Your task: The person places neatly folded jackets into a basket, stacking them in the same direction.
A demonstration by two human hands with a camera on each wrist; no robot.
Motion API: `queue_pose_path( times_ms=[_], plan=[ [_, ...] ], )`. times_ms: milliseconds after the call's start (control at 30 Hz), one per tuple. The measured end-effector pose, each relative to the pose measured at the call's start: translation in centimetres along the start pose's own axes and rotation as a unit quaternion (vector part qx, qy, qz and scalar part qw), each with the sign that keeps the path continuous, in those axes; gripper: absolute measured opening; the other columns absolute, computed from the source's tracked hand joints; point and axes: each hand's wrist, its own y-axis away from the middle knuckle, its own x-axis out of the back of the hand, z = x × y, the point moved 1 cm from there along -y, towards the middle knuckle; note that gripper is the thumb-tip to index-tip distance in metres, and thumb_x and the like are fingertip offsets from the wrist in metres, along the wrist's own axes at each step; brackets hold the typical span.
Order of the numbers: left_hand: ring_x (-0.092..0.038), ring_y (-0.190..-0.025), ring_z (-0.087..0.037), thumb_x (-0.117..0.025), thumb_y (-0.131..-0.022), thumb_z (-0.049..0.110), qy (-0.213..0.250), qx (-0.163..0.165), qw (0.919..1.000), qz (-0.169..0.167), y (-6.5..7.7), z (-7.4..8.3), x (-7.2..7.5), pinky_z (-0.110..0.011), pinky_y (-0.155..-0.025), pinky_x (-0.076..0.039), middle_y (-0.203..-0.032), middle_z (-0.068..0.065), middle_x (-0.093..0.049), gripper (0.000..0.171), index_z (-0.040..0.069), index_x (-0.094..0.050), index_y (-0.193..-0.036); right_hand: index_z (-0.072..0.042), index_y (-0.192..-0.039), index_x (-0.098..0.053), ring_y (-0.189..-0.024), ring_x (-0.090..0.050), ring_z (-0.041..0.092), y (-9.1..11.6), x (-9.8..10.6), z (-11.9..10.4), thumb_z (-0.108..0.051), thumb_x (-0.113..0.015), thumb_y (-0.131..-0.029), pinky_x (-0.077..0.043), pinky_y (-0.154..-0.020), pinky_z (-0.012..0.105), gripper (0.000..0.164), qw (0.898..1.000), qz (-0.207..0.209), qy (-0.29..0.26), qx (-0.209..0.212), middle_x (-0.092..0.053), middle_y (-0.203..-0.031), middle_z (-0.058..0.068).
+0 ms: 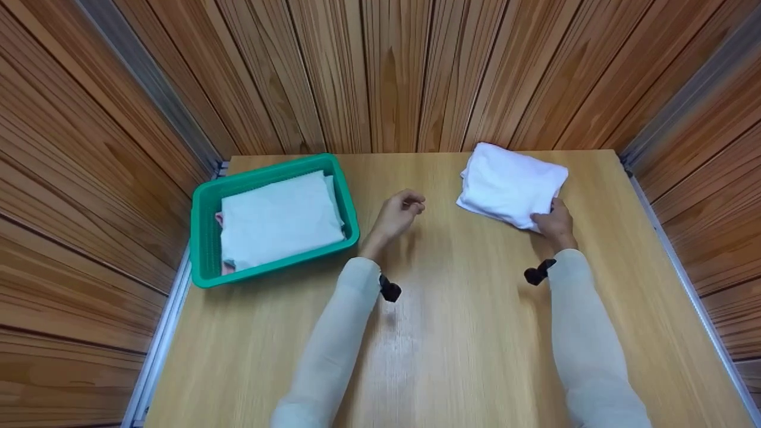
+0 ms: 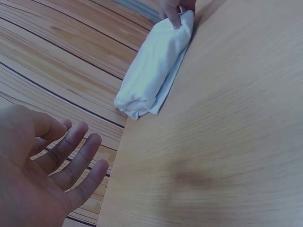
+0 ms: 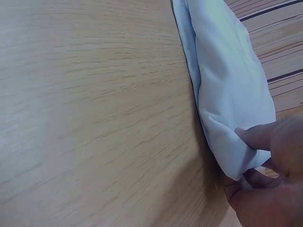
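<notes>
A folded white cloth (image 1: 511, 184) lies at the back right of the table, its layers showing along the near edge in the right wrist view. My right hand (image 1: 555, 223) pinches its near right corner, thumb on top and fingers (image 3: 258, 179) underneath. Over the middle of the table hovers my left hand (image 1: 397, 215), holding nothing, its fingers (image 2: 85, 156) loosely bent. That hand is between the cloth and a green plastic basket (image 1: 199, 238). Inside the basket lies another folded white cloth (image 1: 279, 220), with a bit of pink fabric (image 1: 227, 268) peeking out beneath it.
The wooden table (image 1: 452, 333) meets a plank wall (image 1: 392, 77) at the back. More plank walls and metal rails (image 1: 689, 273) flank it left and right. A small black device (image 1: 389, 289) sits at the left wrist, and another (image 1: 538, 272) at the right.
</notes>
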Motion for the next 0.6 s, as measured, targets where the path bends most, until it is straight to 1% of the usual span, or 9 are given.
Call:
queue_pose_path(
  times_ms=[100, 300, 467, 600],
  plan=[
    [-0.068, -0.108, -0.018, -0.055, -0.108, 0.005, 0.0, 0.005, 1.0, 0.002, 0.0, 0.0, 0.1, -0.033, -0.099, -0.058, -0.117, -0.008, -0.072, 0.022, 0.004, -0.069, -0.126, 0.001, -0.169, -0.006, -0.163, -0.017, 0.042, 0.1, -0.1, 0.0, -0.007, -0.05, -0.108, -0.021, -0.133, 0.053, 0.076, 1.0, -0.005, -0.011, -0.003, -0.012, -0.177, 0.025],
    [-0.069, -0.11, -0.02, -0.055, -0.108, 0.004, -0.004, 0.008, 1.0, 0.0, -0.1, -0.3, 0.2, -0.034, -0.099, -0.058, -0.117, -0.009, -0.072, 0.022, 0.004, -0.069, -0.126, 0.002, -0.169, -0.005, -0.164, -0.015, 0.043, -0.2, -0.3, 0.1, -0.005, -0.051, -0.106, -0.017, -0.134, 0.055, 0.079, 1.0, -0.013, 0.003, 0.001, -0.01, -0.177, 0.026],
    [-0.068, -0.11, -0.02, -0.055, -0.109, 0.006, -0.006, 0.011, 0.9999, 0.0, 0.1, -0.7, 0.1, -0.034, -0.101, -0.058, -0.119, -0.009, -0.071, 0.024, 0.003, -0.068, -0.129, 0.001, -0.169, -0.005, -0.164, -0.013, 0.042, -0.2, -0.7, 0.2, -0.005, -0.052, -0.106, -0.016, -0.134, 0.055, 0.08, 0.999, -0.029, 0.007, 0.015, -0.009, -0.178, 0.025],
    [-0.068, -0.111, -0.021, -0.056, -0.11, 0.009, -0.01, 0.025, 0.9996, 0.007, 0.3, -1.0, 0.0, -0.033, -0.102, -0.058, -0.12, -0.009, -0.071, 0.023, 0.005, -0.068, -0.129, 0.0, -0.17, -0.007, -0.165, -0.013, 0.041, 0.0, -1.3, 0.2, -0.007, -0.053, -0.106, -0.016, -0.134, 0.055, 0.079, 0.999, -0.042, 0.019, 0.028, -0.012, -0.177, 0.025]
  ],
)
